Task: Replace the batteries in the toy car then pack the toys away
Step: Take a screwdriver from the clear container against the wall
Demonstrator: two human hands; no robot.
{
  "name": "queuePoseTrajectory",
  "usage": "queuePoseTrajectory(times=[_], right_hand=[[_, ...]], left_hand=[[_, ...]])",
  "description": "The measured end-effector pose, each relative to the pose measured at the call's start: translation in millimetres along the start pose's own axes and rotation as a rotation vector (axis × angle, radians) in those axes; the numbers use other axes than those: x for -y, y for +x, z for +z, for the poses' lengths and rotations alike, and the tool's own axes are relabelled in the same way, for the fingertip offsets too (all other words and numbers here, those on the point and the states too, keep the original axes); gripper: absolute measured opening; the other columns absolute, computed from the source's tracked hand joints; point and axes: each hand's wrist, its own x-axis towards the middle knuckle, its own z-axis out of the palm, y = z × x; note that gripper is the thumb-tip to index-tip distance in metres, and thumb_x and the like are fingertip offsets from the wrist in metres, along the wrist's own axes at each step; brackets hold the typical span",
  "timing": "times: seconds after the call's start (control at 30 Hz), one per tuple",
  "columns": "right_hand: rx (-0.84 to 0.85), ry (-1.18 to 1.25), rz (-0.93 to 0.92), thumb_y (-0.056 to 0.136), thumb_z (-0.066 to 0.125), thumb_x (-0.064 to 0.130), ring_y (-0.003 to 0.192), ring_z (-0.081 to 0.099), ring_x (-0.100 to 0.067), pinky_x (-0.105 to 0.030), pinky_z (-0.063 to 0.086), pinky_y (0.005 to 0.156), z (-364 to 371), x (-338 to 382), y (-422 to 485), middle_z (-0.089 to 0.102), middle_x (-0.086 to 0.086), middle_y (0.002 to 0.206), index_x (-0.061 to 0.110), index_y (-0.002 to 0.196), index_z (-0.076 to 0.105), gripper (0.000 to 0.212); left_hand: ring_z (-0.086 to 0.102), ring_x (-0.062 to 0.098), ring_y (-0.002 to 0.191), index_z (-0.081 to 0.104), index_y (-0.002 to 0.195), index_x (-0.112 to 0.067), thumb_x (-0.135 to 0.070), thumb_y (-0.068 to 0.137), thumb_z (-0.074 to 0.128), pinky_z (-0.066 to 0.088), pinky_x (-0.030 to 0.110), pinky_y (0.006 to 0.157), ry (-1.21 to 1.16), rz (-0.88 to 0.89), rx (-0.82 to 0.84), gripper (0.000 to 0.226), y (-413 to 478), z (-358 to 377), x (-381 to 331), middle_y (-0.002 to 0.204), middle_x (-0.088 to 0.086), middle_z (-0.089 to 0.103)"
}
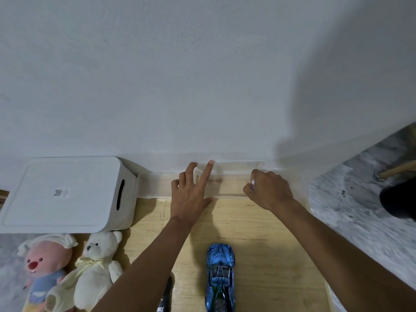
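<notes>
Left hand [191,194] spreading open on the clear box [225,176], right hand [267,190] pinching something small – unidentifiable – risking fumbling it – blue toy car [220,275] waiting.

White painted wall [202,75] across the upper view, shadowed at right. Pale wooden board [258,244] on the floor against the wall's foot, crossed by faint pencil lines; grey marbled floor [351,210] to its right, with a tan wooden leg [396,171] and a dark shape [398,199] at the right edge. Black cylindrical object [166,296] at the bottom edge on the board, partly hidden, unclear what.
</notes>
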Motion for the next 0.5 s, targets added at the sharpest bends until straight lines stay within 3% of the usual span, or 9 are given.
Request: queuePoseTrajectory(times=[0.23, 0.5], right_hand=[[0.091, -0.286, 0.059, 0.096, 0.056, 0.022, 0.106, 0.067, -0.025, -0.031, 0.048, 0.08, 17, 18, 12, 0.067, -0.005, 0.117, 0.014, 0.118, 0.063, 0.024], [0.045, -0.211, 0.074, 0.093, 0.063, 0.018, 0.109, 0.064, -0.027, -0.034, 0.052, 0.083, 28, 30, 21, 0.067, -0.008, 0.115, 0.012, 0.117, 0.062, 0.025]], left_hand=[[0.054, 0.028, 0.112, -0.002, 0.163, -0.036, -0.067, 0.073, 0.08, 0.052, 0.042, 0.087, 0.022, -0.009, 0.05, 0.126, -1, -1, -1, 0.153, 0.013, 0.026], [0.055, 0.027, 0.111, 0.002, 0.163, -0.035, -0.065, 0.072, 0.082, 0.053, 0.043, 0.086, 0.0, -0.01, 0.036, 0.125, -1, 0, -2, 0.151, 0.012, 0.028]])
